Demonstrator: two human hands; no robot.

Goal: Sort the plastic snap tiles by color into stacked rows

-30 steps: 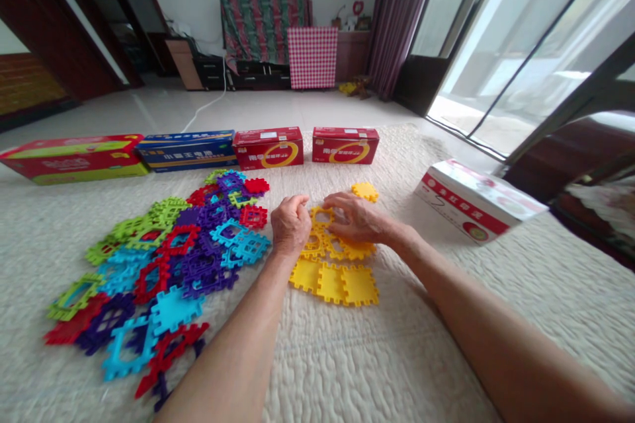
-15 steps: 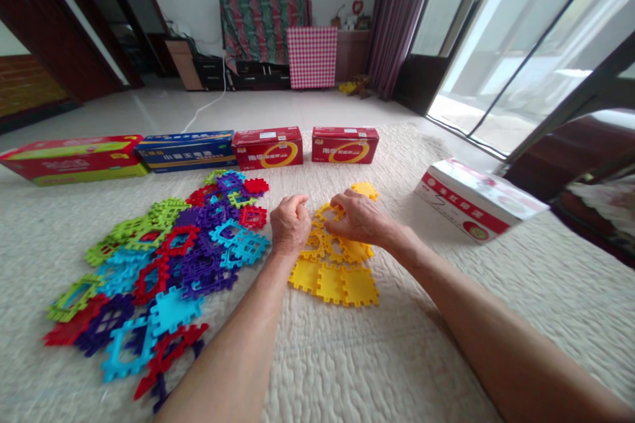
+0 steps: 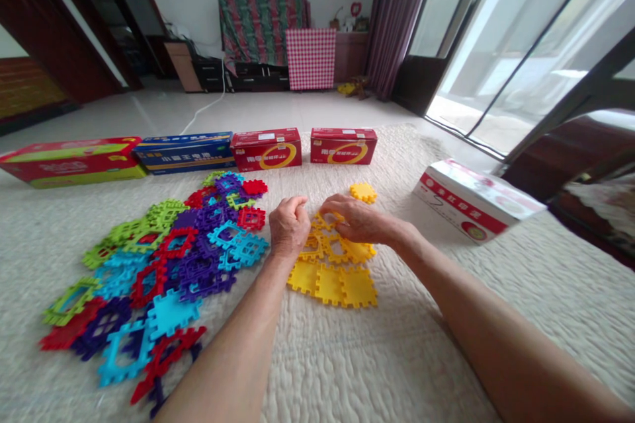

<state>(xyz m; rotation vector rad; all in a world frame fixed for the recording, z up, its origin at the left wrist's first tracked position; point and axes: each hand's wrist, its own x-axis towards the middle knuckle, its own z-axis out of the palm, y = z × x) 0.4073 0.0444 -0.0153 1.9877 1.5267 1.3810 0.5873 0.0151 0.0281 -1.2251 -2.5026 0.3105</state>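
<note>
My left hand (image 3: 288, 223) is closed in a fist at the left edge of the yellow tiles, its thumb side up; whatever it may hold is hidden. My right hand (image 3: 354, 217) curves over a yellow openwork tile (image 3: 329, 218), fingers at its far side and thumb nearer me, gripping it. Below both hands lie several more yellow interlocking tiles (image 3: 330, 283) with toothed edges, flat in rough rows. A single yellow tile (image 3: 363, 192) rests apart, just beyond my right hand. The tiles between the two hands are partly covered.
Left of my hands spreads a heap of purple tiles (image 3: 201, 264), mixed with red, blue and green ones. A red-green box (image 3: 74, 162), blue box (image 3: 184, 152) and two red boxes (image 3: 266, 149) line the far side. A white-red box (image 3: 479, 201) stands right.
My right hand has shifted slightly left and flattened over the yellow openwork tile. The left fist stays nearly still. The view has moved a little.
</note>
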